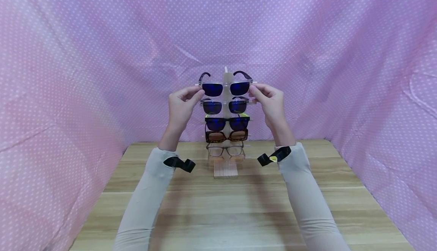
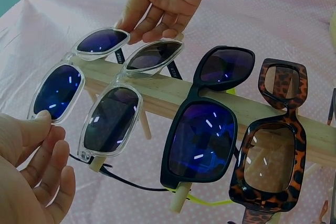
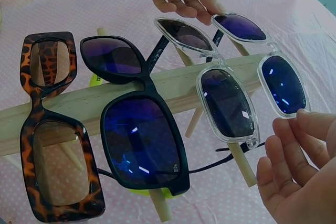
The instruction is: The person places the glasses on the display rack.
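Observation:
Clear-framed sunglasses with dark blue lenses [image 1: 212, 89] sit at the top of a wooden eyewear stand [image 1: 228, 78]. At one outer edge of the frame, my left hand [image 1: 182, 104] pinches with thumb and fingers. My right hand [image 1: 272, 103] pinches the opposite edge the same way. Just below hangs a second clear-framed pair [image 1: 212, 107], close under both hands. Further down are black sunglasses [image 2: 202, 137] with yellow-green temples and tortoiseshell sunglasses [image 3: 58, 166]. The fingertips behind the top frame are partly hidden in the head view.
Thin-framed eyeglasses [image 1: 222, 151] and a pale tinted pair [image 1: 217, 160] hang lowest, above the stand's base [image 1: 225, 170]. Wooden pegs [image 3: 243, 163] stick out sideways. The stand is on a wood-grain table [image 1: 218, 213], with pink dotted cloth [image 1: 205, 23] behind and at both sides.

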`<state>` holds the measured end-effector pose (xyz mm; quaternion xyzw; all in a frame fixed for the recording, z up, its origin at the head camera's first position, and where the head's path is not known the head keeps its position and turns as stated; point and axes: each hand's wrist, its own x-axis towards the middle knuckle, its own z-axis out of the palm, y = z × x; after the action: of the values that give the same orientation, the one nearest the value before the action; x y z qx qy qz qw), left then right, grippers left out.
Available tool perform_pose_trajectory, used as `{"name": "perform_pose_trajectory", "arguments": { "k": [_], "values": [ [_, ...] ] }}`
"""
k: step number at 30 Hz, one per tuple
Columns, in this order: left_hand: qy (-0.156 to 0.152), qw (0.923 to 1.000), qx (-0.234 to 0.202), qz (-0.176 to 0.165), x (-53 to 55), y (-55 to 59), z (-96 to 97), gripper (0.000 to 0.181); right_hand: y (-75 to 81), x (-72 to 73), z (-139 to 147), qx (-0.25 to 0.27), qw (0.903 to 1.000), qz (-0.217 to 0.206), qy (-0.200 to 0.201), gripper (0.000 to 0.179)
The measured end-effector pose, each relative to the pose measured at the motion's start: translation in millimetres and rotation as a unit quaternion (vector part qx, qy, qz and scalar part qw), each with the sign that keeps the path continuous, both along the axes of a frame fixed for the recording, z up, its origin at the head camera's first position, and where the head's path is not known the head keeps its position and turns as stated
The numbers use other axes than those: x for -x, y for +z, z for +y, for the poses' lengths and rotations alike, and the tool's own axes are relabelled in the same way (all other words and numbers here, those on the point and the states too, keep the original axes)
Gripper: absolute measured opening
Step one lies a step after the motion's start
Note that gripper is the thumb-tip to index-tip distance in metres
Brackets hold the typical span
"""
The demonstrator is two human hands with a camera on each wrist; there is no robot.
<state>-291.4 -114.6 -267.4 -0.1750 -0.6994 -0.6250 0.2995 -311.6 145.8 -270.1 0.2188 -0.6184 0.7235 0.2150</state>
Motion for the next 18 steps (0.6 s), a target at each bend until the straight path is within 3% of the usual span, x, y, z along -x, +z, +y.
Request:
{"name": "perform_pose_trajectory", "arguments": {
  "k": [11, 18],
  "values": [
    [-0.008, 0.9999, -0.005, 0.002, 1.7, -0.6, -0.3, 0.022, -1.4, 2.4, 1.0, 0.005, 1.0000, 0.002, 0.002, 0.009],
    [-0.010, 0.9999, -0.007, -0.003, 1.0, 0.1, 0.5, 0.023, -0.7, 1.4, 0.6, -0.004, 0.9999, -0.008, -0.007, 0.022]
  ]
}}
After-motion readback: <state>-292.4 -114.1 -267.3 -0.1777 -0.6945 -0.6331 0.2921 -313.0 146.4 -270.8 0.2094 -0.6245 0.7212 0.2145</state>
